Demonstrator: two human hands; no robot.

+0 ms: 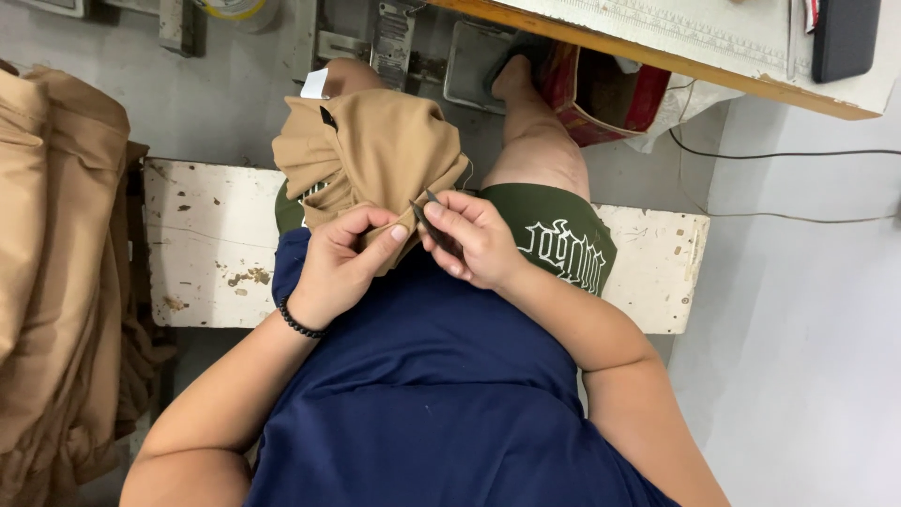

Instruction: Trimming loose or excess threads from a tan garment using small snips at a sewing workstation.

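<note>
1. Tan cloth (375, 150), one folded piece, lies bunched on the seated person's lap, over the left knee, above the one white bench (202, 244) on which the person sits.
2. Two bare hands meet at the near edge of that cloth, just in front of the bench's middle.
3. The left hand (343, 263) is closed narrowly, thumb and fingers pinching the cloth's hem; one black bead bracelet (300, 324) circles its wrist.
4. The right hand (474, 239) is closed around one small dark thread snip (427, 208), whose two thin blade tips point up and touch the cloth's edge, just beside the left thumb.
5. One pair of dark green shorts (558, 239) with white lettering covers the thighs on the bench, the right leg bare beyond it.
6. One navy shirt (432, 394) fills the space nearer than the bench.
7. One pile of more tan fabric (56, 282) hangs to the left of the bench, touching its end.
8. One foot rests on one grey metal pedal (474, 61) on the floor beyond the bench.
9. One red box (610, 99) sits beside that pedal, under one wooden table edge (657, 56), beyond the bench's right end.
10. One black cable (788, 155) runs across the floor to the right of the bench.
</note>
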